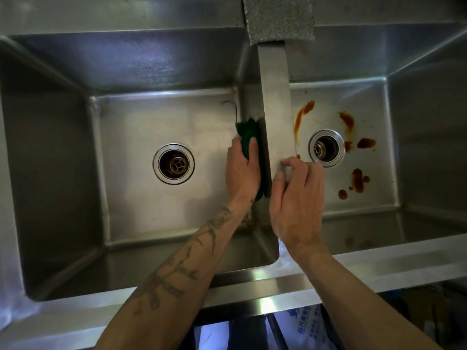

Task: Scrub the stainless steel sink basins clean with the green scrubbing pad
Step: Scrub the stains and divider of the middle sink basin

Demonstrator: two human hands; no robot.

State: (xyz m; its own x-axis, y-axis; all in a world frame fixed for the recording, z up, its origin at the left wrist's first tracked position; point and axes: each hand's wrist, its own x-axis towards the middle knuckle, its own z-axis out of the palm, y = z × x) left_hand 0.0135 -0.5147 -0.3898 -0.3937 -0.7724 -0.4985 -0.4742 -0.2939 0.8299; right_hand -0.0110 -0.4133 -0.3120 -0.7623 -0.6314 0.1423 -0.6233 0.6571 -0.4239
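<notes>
Two stainless steel basins lie side by side below me. Inside the left basin, my left hand grips the green scrubbing pad and holds it against the right wall, next to the divider. My right hand rests on the near end of the divider, fingers curled over its edge. The right basin has several orange-brown sauce stains on its floor around the drain.
The left basin's drain sits at mid-floor. A grey rough-textured block stands at the back over the divider. The sink's front rim runs along the near side; bags and clutter show beneath it at bottom right.
</notes>
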